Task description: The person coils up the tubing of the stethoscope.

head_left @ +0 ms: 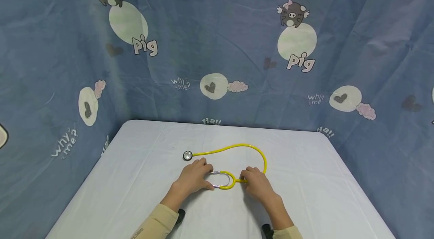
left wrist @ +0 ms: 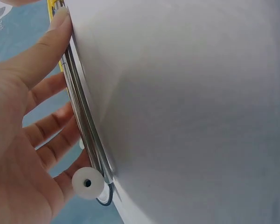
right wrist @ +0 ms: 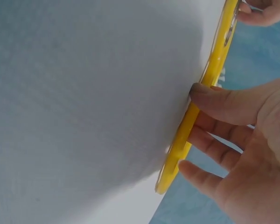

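Observation:
A yellow stethoscope (head_left: 245,145) lies on the white table, its tubing curving round the far side. The round metal chest piece (head_left: 187,155) is at the tubing's left end, just beyond my left hand (head_left: 194,175). That hand holds the metal ear tubes (left wrist: 80,107) between thumb and fingers; a white ear tip (left wrist: 87,183) shows by the fingers in the left wrist view. Close to the Y-shaped fork, my right hand (head_left: 258,184) pinches the yellow tubing (right wrist: 181,137), thumb on one side and fingers on the other.
The white cloth-covered table (head_left: 315,178) reaches back to a blue curtain (head_left: 217,43) printed with pigs, hearts and words. More curtain hangs along the left and right sides. Beige sleeves (head_left: 156,221) and dark wrist-worn devices (head_left: 181,216) are at the near edge.

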The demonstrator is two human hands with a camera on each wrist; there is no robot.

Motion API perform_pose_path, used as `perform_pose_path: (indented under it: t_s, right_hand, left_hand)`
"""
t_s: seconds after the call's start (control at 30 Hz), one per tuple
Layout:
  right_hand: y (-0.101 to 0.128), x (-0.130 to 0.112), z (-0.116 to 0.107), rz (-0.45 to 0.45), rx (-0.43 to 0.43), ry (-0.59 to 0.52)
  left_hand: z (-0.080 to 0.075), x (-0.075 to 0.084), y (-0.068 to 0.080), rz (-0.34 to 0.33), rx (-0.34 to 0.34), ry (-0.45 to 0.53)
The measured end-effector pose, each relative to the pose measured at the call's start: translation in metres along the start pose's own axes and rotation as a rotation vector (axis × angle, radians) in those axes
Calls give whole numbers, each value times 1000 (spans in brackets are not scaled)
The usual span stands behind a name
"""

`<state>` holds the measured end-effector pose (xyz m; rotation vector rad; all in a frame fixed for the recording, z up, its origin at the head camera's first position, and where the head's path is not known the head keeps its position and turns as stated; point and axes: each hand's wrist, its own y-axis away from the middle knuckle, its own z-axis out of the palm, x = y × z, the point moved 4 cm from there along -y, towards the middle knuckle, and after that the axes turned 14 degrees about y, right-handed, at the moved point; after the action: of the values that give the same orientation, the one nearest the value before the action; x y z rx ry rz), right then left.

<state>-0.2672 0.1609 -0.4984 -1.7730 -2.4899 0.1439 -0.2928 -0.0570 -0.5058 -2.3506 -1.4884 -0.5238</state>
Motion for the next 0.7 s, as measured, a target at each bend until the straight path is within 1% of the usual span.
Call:
perform_pose_path:
  t_s: [0.23, 0.33, 0.5, 0.7]
  right_hand:
    - [0, 1, 1, -3, -7, 3]
    - [-1, 2, 2, 14, -8, -6]
    - [-1, 3, 3, 37, -4, -19]
    - [-2, 3, 6, 65, 1, -5]
  left_hand:
    - [0, 2, -3, -44, -18, -18]
    - [0, 2, -5, -56, -28, -26]
    - [0, 3, -4, -57, -43, -28]
    - [-1, 4, -2, -57, -43, -35]
